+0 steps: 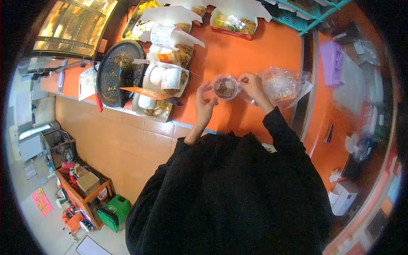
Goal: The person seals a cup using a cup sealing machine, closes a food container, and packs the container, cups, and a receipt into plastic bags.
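Note:
A clear plastic cup (226, 87) with a brown drink and what look like ice cubes stands on the orange counter between my hands. My left hand (205, 103) is on the cup's left side, its fingers apart and curved toward the rim, with nothing in them. On the other side, my right hand (254, 87) is close to the cup's rim with thumb and fingers pinched together. What they pinch is too small to make out; some clear film shows just below them. Right of that hand lies a crumpled clear plastic bag (280, 85) with pale orange items in it.
Open food boxes (168, 78) with rice and fried pieces line the counter's left, some with receipts. A black round pan (119, 72) with crumbs sits beside them. Another food box (233, 25) is at the back, near a teal basket (297, 17). A purple container (331, 63) stands right.

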{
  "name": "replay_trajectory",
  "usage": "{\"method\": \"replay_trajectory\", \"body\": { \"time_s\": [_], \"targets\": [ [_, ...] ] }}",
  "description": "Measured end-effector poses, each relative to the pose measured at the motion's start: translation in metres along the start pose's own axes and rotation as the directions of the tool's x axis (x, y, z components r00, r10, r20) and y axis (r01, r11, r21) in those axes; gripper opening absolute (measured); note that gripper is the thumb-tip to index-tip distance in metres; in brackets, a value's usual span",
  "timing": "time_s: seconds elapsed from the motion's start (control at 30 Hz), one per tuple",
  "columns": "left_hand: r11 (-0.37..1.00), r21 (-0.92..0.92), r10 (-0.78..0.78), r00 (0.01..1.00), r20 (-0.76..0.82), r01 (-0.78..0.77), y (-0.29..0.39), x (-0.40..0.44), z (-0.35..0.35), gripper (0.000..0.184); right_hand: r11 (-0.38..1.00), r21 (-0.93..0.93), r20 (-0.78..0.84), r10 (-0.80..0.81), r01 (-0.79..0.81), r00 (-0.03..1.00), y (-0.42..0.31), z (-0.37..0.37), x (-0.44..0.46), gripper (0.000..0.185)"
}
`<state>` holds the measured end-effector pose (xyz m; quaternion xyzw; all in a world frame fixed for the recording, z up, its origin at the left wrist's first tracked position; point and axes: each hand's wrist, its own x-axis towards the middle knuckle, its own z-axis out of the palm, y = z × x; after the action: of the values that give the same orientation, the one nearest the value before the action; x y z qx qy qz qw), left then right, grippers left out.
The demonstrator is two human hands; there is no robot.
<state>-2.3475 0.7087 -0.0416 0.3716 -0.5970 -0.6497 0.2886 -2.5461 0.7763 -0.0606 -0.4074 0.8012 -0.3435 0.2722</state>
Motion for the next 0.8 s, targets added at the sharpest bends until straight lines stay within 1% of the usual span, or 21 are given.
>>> {"method": "replay_trajectory", "body": {
  "time_s": [0.03,0.07,0.1,0.13,0.17,0.2,0.23,0.27,0.33,0.37,0.43,0.47,0.5,0.53,0.57,0.63,0.67,0.7,0.73,0.77,0.8],
  "targets": [
    [1.0,-0.001,-0.002,1.0,0.0,0.002,-0.003,0.0,0.001,0.05,0.924,0.284,0.233,0.193,-0.256,0.953,0.004,0.0,0.0,0.018],
    [0.986,0.152,0.07,0.997,0.016,-0.071,-0.004,0.002,0.003,0.048,0.925,0.282,0.234,0.192,-0.256,0.953,0.003,0.001,-0.003,0.018],
    [0.942,0.301,0.139,0.989,0.041,-0.145,-0.005,0.004,0.005,0.046,0.853,0.425,0.299,0.183,-0.303,0.936,0.002,0.002,-0.007,0.018],
    [0.943,0.301,0.139,0.99,0.04,-0.144,-0.006,0.005,0.009,0.046,0.755,0.552,0.361,0.164,-0.353,0.918,0.001,0.003,-0.01,0.02],
    [0.892,0.417,0.187,0.982,0.007,-0.173,-0.004,0.005,0.014,0.045,0.755,0.552,0.362,0.166,-0.355,0.917,0.006,0.007,-0.012,0.02],
    [0.827,0.528,0.239,0.971,-0.017,-0.195,-0.003,0.006,0.017,0.043,0.709,0.654,0.324,0.053,-0.263,0.945,0.012,0.014,-0.014,0.021],
    [0.827,0.526,0.239,0.971,-0.014,-0.196,-0.005,0.007,0.018,0.043,0.645,0.745,0.27,-0.058,-0.17,0.961,0.018,0.018,-0.015,0.023],
    [0.801,0.555,0.278,0.96,-0.014,-0.224,-0.006,0.008,0.019,0.042,0.645,0.745,0.266,-0.055,-0.169,0.962,0.018,0.014,-0.014,0.023],
    [0.772,0.584,0.315,0.949,-0.008,-0.252,-0.009,0.007,0.02,0.04,0.663,0.681,0.427,-0.014,-0.311,0.904,0.02,0.003,-0.013,0.028],
    [0.749,0.609,0.332,0.943,-0.006,-0.26,-0.005,0.008,0.02,0.038,0.662,0.682,0.425,-0.013,-0.311,0.905,0.025,0.0,-0.012,0.028],
    [0.724,0.635,0.351,0.936,-0.004,-0.269,-0.002,0.01,0.02,0.036,0.85,0.483,0.413,-0.009,-0.211,0.911,0.033,-0.003,-0.01,0.024],
    [0.716,0.646,0.351,0.937,-0.002,-0.267,-0.003,0.013,0.02,0.036,0.85,0.483,0.415,-0.011,-0.211,0.91,0.026,-0.002,-0.01,0.024],
    [0.707,0.657,0.347,0.938,0.002,-0.263,-0.003,0.012,0.019,0.035,0.975,0.19,0.15,-0.143,0.114,0.978,0.014,0.001,-0.013,0.022],
    [0.706,0.657,0.346,0.938,0.003,-0.263,-0.003,0.011,0.02,0.035,0.918,-0.201,-0.063,-0.359,0.341,0.931,0.003,0.002,-0.015,0.02],
    [0.719,0.656,0.305,0.952,-0.001,-0.229,-0.001,0.011,0.022,0.034,0.919,-0.202,-0.065,-0.358,0.34,0.931,-0.005,0.004,-0.019,0.02],
    [0.73,0.654,0.266,0.964,-0.005,-0.198,0.004,0.013,0.026,0.034,0.942,-0.218,-0.268,-0.311,0.257,0.912,-0.017,0.005,-0.024,0.017],
    [0.712,0.681,0.245,0.969,-0.012,-0.172,0.008,0.012,0.027,0.034,0.942,-0.216,-0.268,-0.312,0.258,0.912,-0.019,0.003,-0.024,0.017],
    [0.693,0.706,0.223,0.975,-0.018,-0.145,0.011,0.011,0.027,0.034,0.962,-0.172,-0.257,-0.254,0.214,0.932,-0.019,0.0,-0.025,0.015],
    [0.693,0.707,0.221,0.975,-0.019,-0.143,0.011,0.011,0.026,0.034,0.977,-0.129,-0.243,-0.195,0.168,0.95,-0.018,-0.002,-0.026,0.014],
    [0.693,0.701,0.244,0.97,-0.003,-0.172,0.011,0.011,0.026,0.033,0.977,-0.13,-0.243,-0.195,0.167,0.95,-0.01,-0.001,-0.024,0.014],
    [0.692,0.693,0.267,0.964,0.013,-0.201,0.012,0.011,0.026,0.031,0.987,0.036,-0.119,-0.154,0.159,0.981,-0.001,0.0,-0.02,0.014]
  ]
}}
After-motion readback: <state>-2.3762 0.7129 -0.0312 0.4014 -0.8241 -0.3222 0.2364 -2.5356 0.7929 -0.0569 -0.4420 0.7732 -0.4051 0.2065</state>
